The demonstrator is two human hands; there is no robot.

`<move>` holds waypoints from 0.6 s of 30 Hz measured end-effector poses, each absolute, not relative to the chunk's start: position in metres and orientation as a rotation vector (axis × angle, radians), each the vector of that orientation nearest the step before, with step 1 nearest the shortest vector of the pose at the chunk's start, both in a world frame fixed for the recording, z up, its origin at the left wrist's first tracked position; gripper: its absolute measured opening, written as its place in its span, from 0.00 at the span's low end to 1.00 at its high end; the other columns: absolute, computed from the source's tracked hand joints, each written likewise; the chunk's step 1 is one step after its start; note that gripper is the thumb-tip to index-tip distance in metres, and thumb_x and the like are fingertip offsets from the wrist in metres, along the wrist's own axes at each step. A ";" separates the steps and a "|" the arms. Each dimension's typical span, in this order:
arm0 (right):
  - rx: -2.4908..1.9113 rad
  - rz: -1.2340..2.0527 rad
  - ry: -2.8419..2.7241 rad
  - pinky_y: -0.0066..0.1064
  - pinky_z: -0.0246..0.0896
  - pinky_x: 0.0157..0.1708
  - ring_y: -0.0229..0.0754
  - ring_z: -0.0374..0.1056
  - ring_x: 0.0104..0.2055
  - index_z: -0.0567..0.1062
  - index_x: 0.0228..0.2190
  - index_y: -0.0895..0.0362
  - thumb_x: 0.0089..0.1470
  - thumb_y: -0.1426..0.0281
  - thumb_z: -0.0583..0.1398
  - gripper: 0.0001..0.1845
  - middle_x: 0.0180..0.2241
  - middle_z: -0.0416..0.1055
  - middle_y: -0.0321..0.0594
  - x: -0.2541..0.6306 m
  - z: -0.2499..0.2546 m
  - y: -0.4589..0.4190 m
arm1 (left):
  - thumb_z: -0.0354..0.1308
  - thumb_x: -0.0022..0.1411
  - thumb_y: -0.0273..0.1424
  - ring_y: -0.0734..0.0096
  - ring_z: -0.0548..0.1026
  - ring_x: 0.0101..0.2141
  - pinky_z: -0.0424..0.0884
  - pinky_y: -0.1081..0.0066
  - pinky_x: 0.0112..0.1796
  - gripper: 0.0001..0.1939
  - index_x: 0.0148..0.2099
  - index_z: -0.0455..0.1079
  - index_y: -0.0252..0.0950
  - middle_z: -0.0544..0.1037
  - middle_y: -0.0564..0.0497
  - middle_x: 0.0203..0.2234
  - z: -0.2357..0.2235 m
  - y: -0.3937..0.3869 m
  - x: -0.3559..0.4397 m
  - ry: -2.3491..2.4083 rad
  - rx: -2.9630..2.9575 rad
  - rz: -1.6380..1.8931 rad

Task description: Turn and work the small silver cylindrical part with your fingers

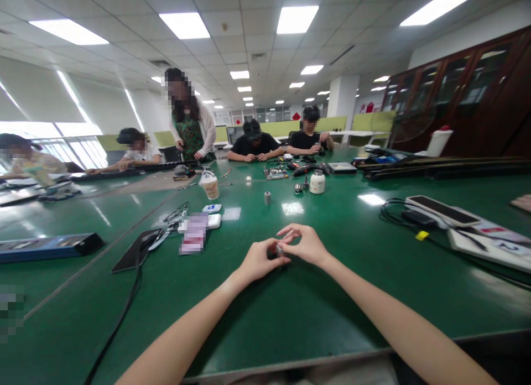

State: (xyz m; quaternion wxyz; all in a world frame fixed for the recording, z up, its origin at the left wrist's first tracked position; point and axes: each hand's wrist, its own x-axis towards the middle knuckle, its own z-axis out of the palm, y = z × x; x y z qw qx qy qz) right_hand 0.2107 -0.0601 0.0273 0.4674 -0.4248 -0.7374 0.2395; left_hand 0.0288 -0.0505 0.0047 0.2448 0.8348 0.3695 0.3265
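Note:
A small grey metal cylinder [280, 251] stands over the green tabletop, partly hidden by fingers. My left hand [260, 260] is closed round its side, thumb and fingers gripping it. From the right, my right hand [307, 244] pinches at its top with thumb and forefinger; whether a separate small part sits between those fingertips cannot be made out. Farther ahead, a similar small metal cylinder [267, 197] stands upright on the table, apart from both hands.
The green table [340, 296] carries a lidded cup [209, 186], a white jar [317, 182], a pink banknote-like paper [193, 234], a black tablet-like slab [136, 251], a blue power strip [50, 246] and, at right, cables and a white device [489, 241]. Several people work across the table.

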 end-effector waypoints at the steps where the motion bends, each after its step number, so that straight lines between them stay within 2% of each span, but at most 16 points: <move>1: -1.032 0.592 -1.801 0.32 0.70 0.36 0.43 0.77 0.31 0.79 0.34 0.55 0.43 0.71 0.67 0.12 0.26 0.80 0.37 0.211 0.027 -0.059 | 0.67 0.55 0.40 0.65 0.77 0.33 0.70 0.71 0.36 0.18 0.44 0.74 0.36 0.81 0.51 0.32 0.005 -0.051 0.029 1.010 2.278 0.889; 6: -1.063 0.548 -1.690 0.39 0.69 0.43 0.47 0.78 0.35 0.77 0.37 0.57 0.48 0.64 0.66 0.14 0.29 0.80 0.41 0.228 0.026 -0.040 | 0.67 0.54 0.39 0.64 0.78 0.34 0.72 0.70 0.37 0.18 0.45 0.74 0.37 0.82 0.51 0.33 0.008 -0.053 0.030 1.033 2.264 0.883; 10: -1.173 0.575 -1.715 0.42 0.68 0.46 0.47 0.77 0.36 0.76 0.38 0.58 0.49 0.65 0.67 0.15 0.29 0.79 0.40 0.259 0.018 -0.021 | 0.68 0.54 0.38 0.64 0.79 0.35 0.72 0.70 0.39 0.18 0.46 0.75 0.37 0.82 0.50 0.34 0.009 -0.054 0.030 1.036 2.255 0.879; 14: -1.256 0.721 -1.861 0.41 0.70 0.42 0.43 0.72 0.42 0.73 0.45 0.60 0.61 0.65 0.60 0.13 0.44 0.73 0.42 0.282 0.004 -0.009 | 0.68 0.54 0.39 0.64 0.78 0.35 0.72 0.69 0.39 0.18 0.45 0.75 0.37 0.82 0.51 0.34 0.010 -0.054 0.030 1.032 2.257 0.878; 18: -1.247 0.843 -1.957 0.42 0.70 0.43 0.45 0.71 0.45 0.71 0.48 0.59 0.62 0.66 0.59 0.15 0.48 0.71 0.44 0.290 -0.005 -0.006 | 0.68 0.54 0.39 0.65 0.78 0.35 0.72 0.70 0.39 0.18 0.45 0.74 0.37 0.82 0.51 0.34 0.009 -0.053 0.030 1.029 2.257 0.878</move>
